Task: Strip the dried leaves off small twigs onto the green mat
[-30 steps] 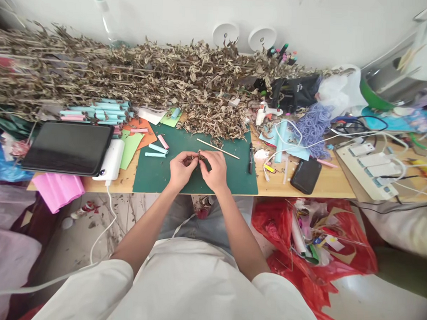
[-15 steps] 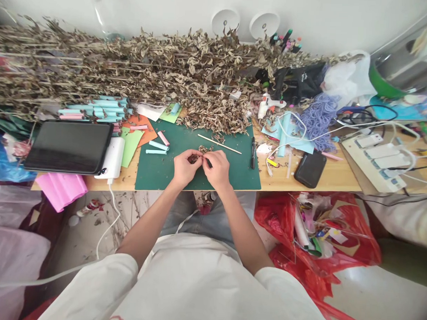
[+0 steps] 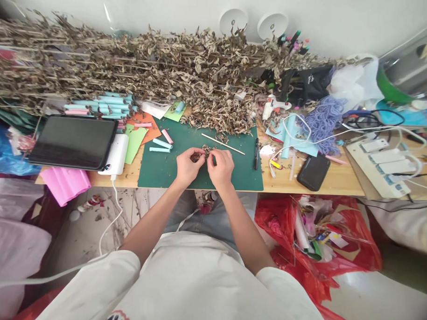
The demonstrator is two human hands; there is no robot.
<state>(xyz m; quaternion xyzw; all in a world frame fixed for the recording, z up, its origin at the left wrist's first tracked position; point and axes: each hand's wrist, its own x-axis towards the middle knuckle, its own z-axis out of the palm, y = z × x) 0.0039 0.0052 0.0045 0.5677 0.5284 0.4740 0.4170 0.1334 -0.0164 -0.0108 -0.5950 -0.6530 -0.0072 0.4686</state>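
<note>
Over the green cutting mat [image 3: 153, 172], my left hand [image 3: 189, 166] is closed in a pinch on some dried leaves [image 3: 207, 150]. Close by on its right, my right hand [image 3: 220, 167] also has thumb and fingertips pressed together at the same leaves; a narrow gap parts the two hands. A thin wooden stick [image 3: 223, 144] lies just beyond my fingers. Paper rolls in pink [image 3: 167, 136] and blue [image 3: 162, 143] rest on the mat to the left, and a black pen [image 3: 256, 153] lies at its right side. Behind, a heap of crumbled dried leaves [image 3: 222, 116] spills onto the mat.
Bundles of dried stalks [image 3: 133, 59] line the back. On the left are a tablet [image 3: 74, 141], a white power bank [image 3: 116, 154] and stacked blue rolls [image 3: 106, 105]. A glue gun [image 3: 274, 106], purple yarn [image 3: 325, 119], black phone-sized case [image 3: 314, 172] and power strip [image 3: 381, 166] sit right.
My hands have drawn slightly apart, with the right hand moving a little away from the left. The whole view has shifted a little, so the table sits slightly farther right.
</note>
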